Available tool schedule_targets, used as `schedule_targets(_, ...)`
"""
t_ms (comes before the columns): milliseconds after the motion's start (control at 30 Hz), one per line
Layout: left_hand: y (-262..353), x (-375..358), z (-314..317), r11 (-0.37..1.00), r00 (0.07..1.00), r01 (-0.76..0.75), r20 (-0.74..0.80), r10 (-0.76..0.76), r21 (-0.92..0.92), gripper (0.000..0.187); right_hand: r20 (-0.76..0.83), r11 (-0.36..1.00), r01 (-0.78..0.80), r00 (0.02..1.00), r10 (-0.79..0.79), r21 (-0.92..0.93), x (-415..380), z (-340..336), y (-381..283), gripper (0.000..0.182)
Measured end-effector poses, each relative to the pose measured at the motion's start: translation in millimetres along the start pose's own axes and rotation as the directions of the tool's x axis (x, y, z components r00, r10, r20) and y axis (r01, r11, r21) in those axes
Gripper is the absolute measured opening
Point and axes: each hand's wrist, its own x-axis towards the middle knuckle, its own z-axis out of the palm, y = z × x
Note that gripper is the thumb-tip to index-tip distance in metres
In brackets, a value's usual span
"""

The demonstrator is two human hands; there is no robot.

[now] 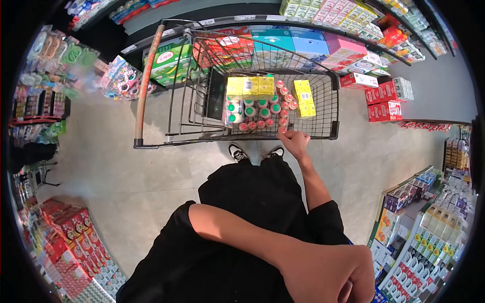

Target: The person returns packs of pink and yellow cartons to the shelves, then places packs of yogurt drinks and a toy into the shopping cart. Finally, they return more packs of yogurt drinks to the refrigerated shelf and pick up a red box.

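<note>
Head view: right hand (294, 141), fingers curled, touches a pink-capped bottle (282, 130) in the cart (323, 135); left hand (331, 275) fisted, empty.

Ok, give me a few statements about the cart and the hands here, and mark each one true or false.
1. One hand is at the cart, by the red-capped bottles. True.
2. The cart holds no boxes. False: yellow boxes lie inside it with the bottles.
3. The other hand is close to the camera, down by the right-hand shelves, not on the cart. True.
4. The cart's handle is gripped by a hand. False: no hand is on it.
5. The person wears white shoes. False: the shoes are black with white laces.
</note>
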Motion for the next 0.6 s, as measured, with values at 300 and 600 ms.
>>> schedule_targets(300, -19, -11, -25, 0.395, 0.915, -0.192, 0.018, 0.403, 0.898, 0.013, -0.079, 0.999, 0.050, 0.996, -0.050, -0.002, -9, 8, -2, 0.024)
schedule_targets(600, 105, -206, -171, -0.540, 0.549, 0.836, -0.126, 0.827, 0.099, 0.045, -0.153, 0.999, 0.050, 0.987, -0.051, -0.014, -14, 14, 0, 0.025)
